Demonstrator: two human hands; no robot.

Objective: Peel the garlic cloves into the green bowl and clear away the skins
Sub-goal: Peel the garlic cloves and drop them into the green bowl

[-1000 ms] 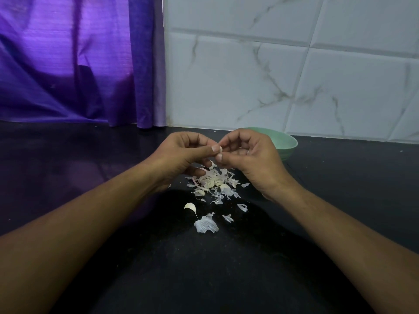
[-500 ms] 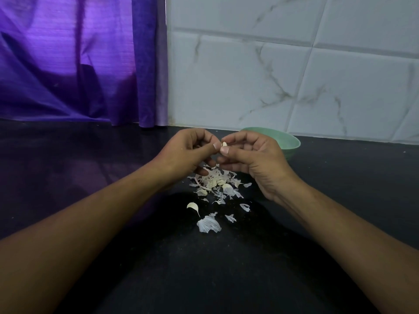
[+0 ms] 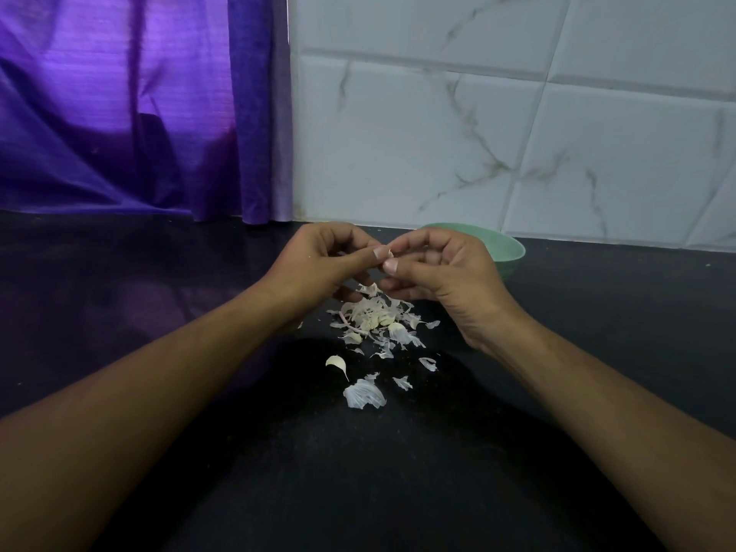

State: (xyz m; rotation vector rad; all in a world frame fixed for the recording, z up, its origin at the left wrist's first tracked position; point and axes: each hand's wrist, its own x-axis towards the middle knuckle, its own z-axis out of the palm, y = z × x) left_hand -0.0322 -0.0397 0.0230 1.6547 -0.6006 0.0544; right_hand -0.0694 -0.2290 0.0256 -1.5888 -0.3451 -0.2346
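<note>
Garlic clove [image 3: 390, 253] is pinched between the fingertips of the left hand [image 3: 318, 268] and the right hand [image 3: 442, 268], held together above the black table [image 3: 358, 480]. Directly beneath lies a heap of garlic skins [image 3: 374, 318]; the green bowl [image 3: 506, 249] sits just behind the right hand.

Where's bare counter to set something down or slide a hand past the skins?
Bare: counter between left hand and curtain; counter right of the green bowl, along the tiled wall. Crowded: skin pile below the right hand.
</note>
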